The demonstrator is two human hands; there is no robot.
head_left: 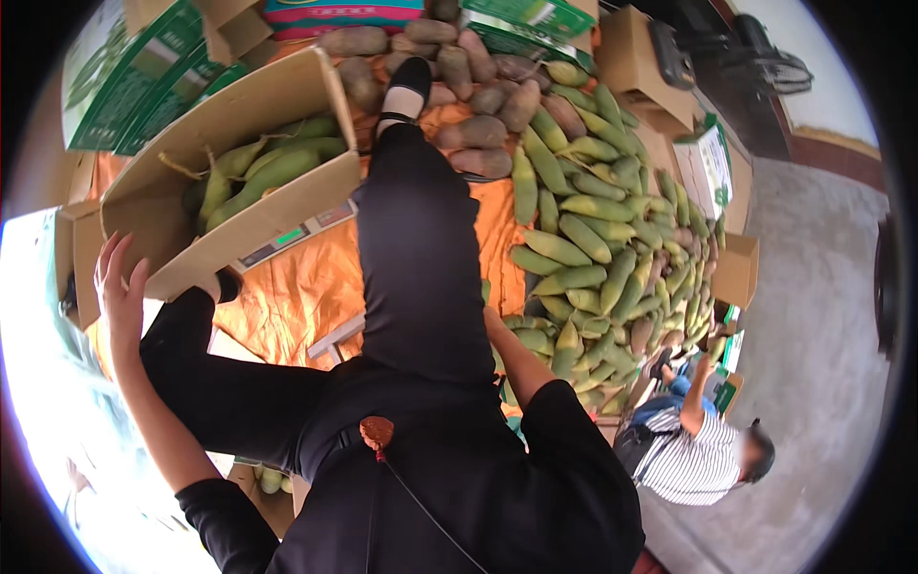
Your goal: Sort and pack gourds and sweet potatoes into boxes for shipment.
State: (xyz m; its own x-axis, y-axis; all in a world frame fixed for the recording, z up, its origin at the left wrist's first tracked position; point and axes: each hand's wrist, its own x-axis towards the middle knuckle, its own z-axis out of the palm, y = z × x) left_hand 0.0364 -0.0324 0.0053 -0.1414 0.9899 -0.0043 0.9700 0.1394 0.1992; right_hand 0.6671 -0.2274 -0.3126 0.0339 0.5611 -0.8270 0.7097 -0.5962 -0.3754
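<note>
An open cardboard carton (222, 251) stands at the left on a scale (292, 239) with a lit green display. Several long green radishes (277, 180) lie inside it. My left hand (120, 297) is at the carton's near left corner, fingers stretched and apart, holding nothing. Whether it touches the cardboard, I cannot tell. My right hand (493, 323) is down beside my thigh, at the left edge of a big heap of green radishes (593, 249). The leg hides most of its fingers. A bit of green shows just above it, but whether the hand holds it is unclear.
Reddish-brown roots (478, 134) lie beyond my foot. An orange sheet (296, 306) covers the floor. Green printed cartons (153, 86) stand at the far left, and a brown carton (650, 67) far right. Another person (693, 450) in a striped shirt is at the lower right.
</note>
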